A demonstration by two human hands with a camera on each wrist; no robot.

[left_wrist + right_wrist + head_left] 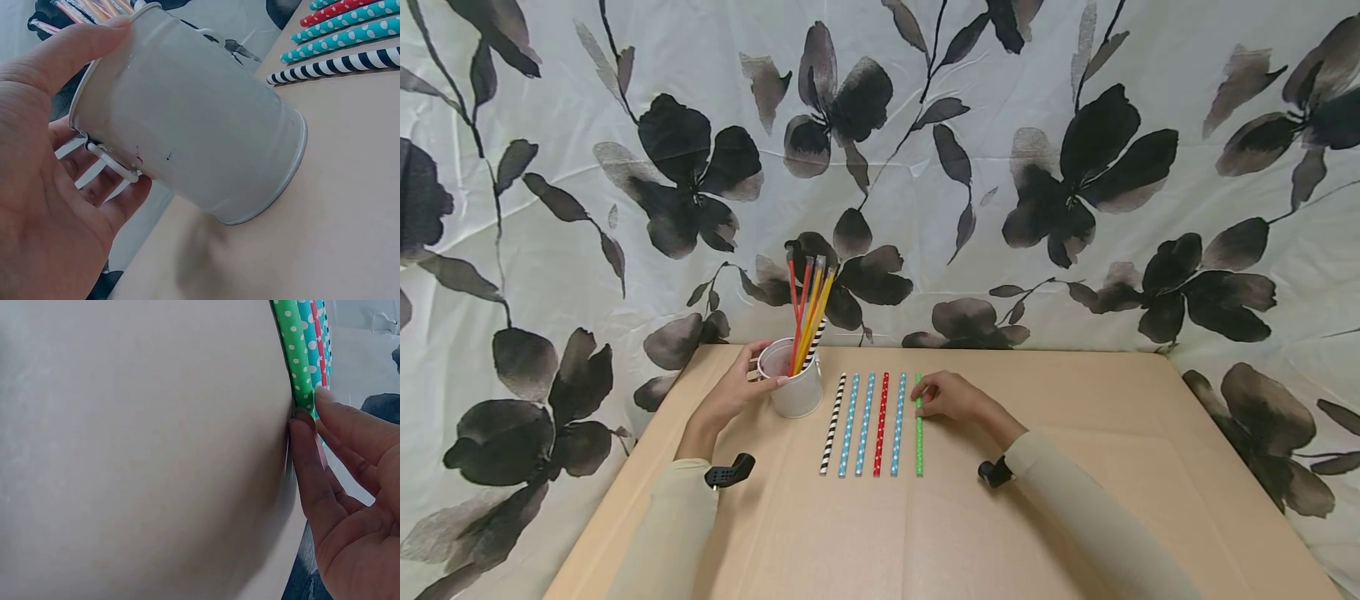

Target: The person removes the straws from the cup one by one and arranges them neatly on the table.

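Note:
In the head view my left hand [737,393] grips a white metal bucket [797,393] at its left side, thumb at the rim. Red and yellow sticks [812,325] and a black-and-white striped straw [811,353] lean out of it. My right hand [953,397] pinches the upper part of a green dotted paper straw [919,450], at the right end of a row of straws. The right wrist view shows thumb and fingertips at the green straw's end [299,381]. In the left wrist view, fingers lie by the bucket's small handle [112,161].
Between the bucket and the green straw lie a black-and-white striped straw [832,427], several blue dotted straws [865,425] and a red one [881,425], roughly parallel on the wooden table [1015,533]. A floral cloth [955,275] hangs behind the table's far edge.

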